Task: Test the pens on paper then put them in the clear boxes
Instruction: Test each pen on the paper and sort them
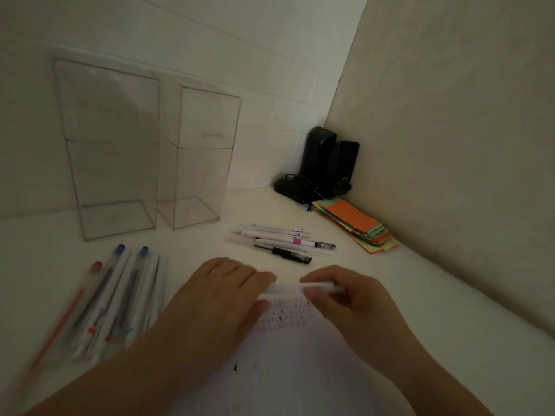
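A white pen lies crosswise between my two hands, just above the white paper with its small test marks. My left hand grips the pen's left end. Its right end is pinched by my right hand. Two tall clear boxes stand at the back: the larger one on the left, the smaller one beside it. Several pens with blue and red caps lie at the left. Another group of white and black pens lies beyond my hands.
Black speakers with a tangle of cable fill the back corner. A stack of coloured paper slips lies along the right wall. The scene is dim and the picture is blurred by motion.
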{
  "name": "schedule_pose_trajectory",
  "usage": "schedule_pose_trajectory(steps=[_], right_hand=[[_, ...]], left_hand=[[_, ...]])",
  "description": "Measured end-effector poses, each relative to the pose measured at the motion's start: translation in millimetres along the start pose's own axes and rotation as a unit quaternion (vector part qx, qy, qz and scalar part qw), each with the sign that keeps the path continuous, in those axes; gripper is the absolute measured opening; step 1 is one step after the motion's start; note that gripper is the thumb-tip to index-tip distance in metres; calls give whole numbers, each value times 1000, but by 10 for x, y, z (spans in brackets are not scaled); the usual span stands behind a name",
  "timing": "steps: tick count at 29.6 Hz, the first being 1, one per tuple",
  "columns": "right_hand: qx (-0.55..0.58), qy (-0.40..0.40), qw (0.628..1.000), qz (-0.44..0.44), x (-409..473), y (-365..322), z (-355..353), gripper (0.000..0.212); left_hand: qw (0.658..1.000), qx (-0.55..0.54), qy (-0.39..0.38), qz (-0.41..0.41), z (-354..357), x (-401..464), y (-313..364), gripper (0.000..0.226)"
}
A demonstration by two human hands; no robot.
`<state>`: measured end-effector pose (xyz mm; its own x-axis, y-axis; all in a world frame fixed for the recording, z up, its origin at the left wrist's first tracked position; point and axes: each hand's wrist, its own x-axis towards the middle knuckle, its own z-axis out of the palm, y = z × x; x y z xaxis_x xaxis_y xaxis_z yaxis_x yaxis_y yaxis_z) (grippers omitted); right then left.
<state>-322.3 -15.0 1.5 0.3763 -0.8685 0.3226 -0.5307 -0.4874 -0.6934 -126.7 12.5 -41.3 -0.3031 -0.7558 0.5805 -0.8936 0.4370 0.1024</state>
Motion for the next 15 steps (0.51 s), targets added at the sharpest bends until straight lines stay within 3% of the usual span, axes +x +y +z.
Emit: schedule_pose_trajectory(steps=[3, 6, 9, 12, 15], right_hand=[[267, 10, 958, 104, -10, 28, -72, 6], [444, 2, 886, 133, -4, 41, -109, 24], [549, -22, 824, 134, 5, 10, -87, 39], [627, -113, 758, 137, -10, 11, -22, 54], [676, -159, 707, 135, -4, 71, 26, 52]], left_hand=[[998, -59, -8, -9, -11, 16, 26, 43], [995, -98, -20, -28, -15, 7, 81, 49], [990, -136, -33, -30, -19, -2, 102, 50], [990, -138, -20, -26, -31, 7, 106, 45], [990, -139, -17, -20, -19, 1, 89, 41]])
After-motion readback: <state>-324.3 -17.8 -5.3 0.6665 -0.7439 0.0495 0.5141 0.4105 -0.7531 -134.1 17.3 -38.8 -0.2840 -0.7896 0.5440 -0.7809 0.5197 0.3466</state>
